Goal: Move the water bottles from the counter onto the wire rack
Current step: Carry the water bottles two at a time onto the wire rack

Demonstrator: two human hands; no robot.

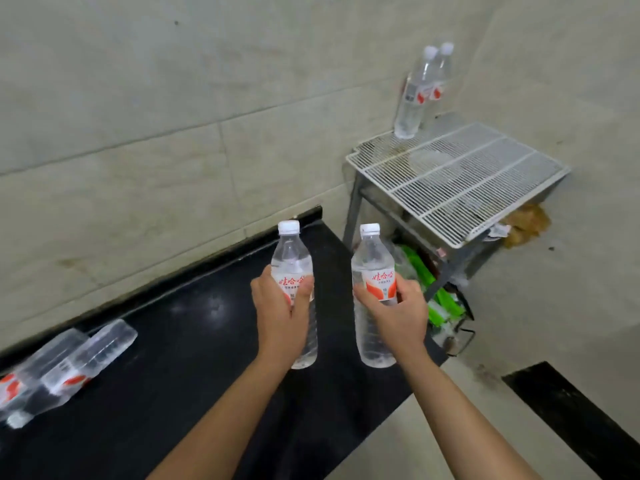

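My left hand (281, 313) grips a clear water bottle (292, 258) with a white cap and a red label, held upright above the black counter (194, 341). My right hand (401, 313) grips a second upright bottle (372, 258) over the counter's right end. Two more bottles (419, 88) stand at the back left corner of the white wire rack (485, 174), against the wall. At the far left of the counter lie several bottles (69, 362) on their sides.
The rack rests on a grey metal frame (353, 209) in the corner, right of the counter. Under it sit green packets (440, 299) and a brown bag (526, 220). A black ledge (571, 417) is at lower right. Tiled walls close in behind.
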